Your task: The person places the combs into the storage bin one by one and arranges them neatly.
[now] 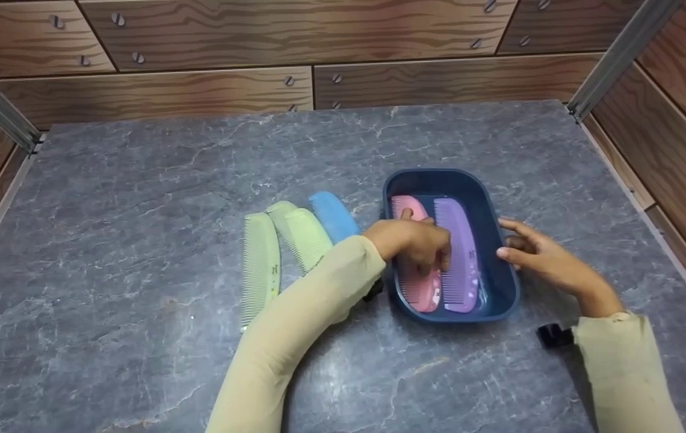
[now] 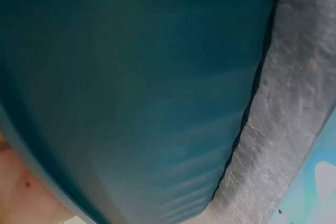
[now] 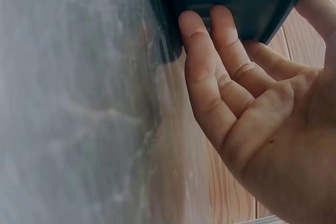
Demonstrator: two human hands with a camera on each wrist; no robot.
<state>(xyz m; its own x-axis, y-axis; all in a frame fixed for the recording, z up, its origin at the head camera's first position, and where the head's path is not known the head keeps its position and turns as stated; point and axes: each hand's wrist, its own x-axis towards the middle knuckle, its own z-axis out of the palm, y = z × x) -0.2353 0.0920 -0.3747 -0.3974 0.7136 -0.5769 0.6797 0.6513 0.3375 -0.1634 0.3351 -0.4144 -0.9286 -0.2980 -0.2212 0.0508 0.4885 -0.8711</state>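
Observation:
In the head view my left hand reaches over the near-left rim into a dark blue plastic tub. Its bent fingers grip the middle of a pink comb, covering part of it. Beside that comb, a purple comb lies lengthwise in the tub. My right hand is at the tub's right side, fingertips at the outer wall; the right wrist view shows its fairly straight fingers against the tub's wall. Tub wall fills most of the left wrist view.
Left of the tub lie a pale green comb, two overlapping pale green combs and a blue comb, partly behind the left sleeve. Wood-patterned panels border the grey marbled tabletop.

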